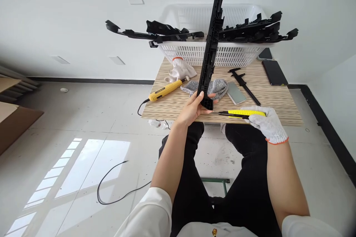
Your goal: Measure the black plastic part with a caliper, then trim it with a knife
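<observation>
Long black ribbed plastic strip (210, 53) slants above the striped wood-look table (278, 100), its near end in the grip of the bare left hand (191, 110). The white-gloved right hand (269, 124) has its grip closed around a yellow-and-black utility knife (241, 113) pointing left, near that end. On the far side, a white slatted plastic basket (236, 57) holds similar black strips (250, 32).

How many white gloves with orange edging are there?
2: one worn glove on the right hand, and one loose glove on the table, near the tip of the yellow corded tool. Others may be hidden.
</observation>
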`<state>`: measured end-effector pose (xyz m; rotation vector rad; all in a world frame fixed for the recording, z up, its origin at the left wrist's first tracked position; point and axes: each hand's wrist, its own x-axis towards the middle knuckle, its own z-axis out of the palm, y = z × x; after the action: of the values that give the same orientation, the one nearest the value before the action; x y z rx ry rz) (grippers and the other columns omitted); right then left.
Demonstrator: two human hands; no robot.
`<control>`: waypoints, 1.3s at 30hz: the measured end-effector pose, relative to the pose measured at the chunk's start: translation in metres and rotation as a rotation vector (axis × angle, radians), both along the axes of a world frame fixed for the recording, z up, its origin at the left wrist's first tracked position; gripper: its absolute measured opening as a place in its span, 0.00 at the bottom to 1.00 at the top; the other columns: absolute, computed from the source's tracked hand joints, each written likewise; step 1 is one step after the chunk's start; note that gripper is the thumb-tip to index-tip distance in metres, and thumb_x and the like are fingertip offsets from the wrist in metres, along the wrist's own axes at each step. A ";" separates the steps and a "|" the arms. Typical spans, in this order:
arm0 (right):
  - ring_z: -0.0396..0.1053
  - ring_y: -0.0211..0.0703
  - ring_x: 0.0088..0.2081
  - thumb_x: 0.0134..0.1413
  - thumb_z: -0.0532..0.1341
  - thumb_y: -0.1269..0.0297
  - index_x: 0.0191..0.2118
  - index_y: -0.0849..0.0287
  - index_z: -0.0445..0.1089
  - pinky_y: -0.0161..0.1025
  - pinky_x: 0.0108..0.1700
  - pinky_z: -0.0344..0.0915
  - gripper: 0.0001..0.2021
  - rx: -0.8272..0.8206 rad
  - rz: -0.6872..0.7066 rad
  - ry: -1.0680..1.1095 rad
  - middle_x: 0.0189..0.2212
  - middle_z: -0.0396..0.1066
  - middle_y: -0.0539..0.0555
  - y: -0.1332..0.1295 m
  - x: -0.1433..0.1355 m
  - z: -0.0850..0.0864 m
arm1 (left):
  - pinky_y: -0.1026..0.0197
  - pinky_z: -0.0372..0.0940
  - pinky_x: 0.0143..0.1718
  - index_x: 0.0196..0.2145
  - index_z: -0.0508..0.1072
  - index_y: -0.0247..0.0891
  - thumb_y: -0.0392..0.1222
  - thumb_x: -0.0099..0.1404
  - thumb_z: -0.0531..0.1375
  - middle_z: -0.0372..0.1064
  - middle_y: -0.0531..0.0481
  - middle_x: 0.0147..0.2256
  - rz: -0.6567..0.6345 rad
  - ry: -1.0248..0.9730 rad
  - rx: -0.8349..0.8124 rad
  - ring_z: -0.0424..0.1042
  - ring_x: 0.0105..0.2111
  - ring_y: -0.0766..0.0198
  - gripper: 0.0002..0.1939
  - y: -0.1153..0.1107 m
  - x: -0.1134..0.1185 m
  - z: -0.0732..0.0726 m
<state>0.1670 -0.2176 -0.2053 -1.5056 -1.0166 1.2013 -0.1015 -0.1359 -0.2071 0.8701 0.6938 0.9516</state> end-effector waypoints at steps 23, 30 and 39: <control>0.60 0.34 0.18 0.40 0.71 0.63 0.33 0.58 0.79 0.33 0.18 0.55 0.10 -0.066 -0.103 0.076 0.19 0.70 0.51 0.003 -0.004 0.007 | 0.63 0.78 0.29 0.53 0.71 0.40 0.55 0.69 0.64 0.77 0.41 0.53 0.046 -0.004 -0.025 0.78 0.54 0.47 0.21 0.001 0.001 0.001; 0.62 0.34 0.18 0.41 0.71 0.63 0.34 0.58 0.78 0.32 0.18 0.57 0.11 -0.022 -0.128 0.090 0.16 0.66 0.48 0.004 -0.004 0.005 | 0.64 0.78 0.30 0.58 0.65 0.44 0.42 0.59 0.73 0.74 0.43 0.57 -0.010 0.025 0.048 0.78 0.54 0.47 0.32 -0.001 0.000 0.001; 0.69 0.38 0.23 0.45 0.70 0.56 0.33 0.56 0.73 0.31 0.19 0.60 0.12 0.026 -0.270 0.128 0.21 0.69 0.51 0.007 -0.004 0.003 | 0.62 0.77 0.29 0.55 0.70 0.41 0.54 0.64 0.69 0.76 0.42 0.53 0.041 0.069 0.045 0.79 0.53 0.46 0.26 -0.001 0.002 -0.001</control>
<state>0.1632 -0.2103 -0.2025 -1.4723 -0.7151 1.0724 -0.0994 -0.1368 -0.2077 0.9353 0.7536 0.9805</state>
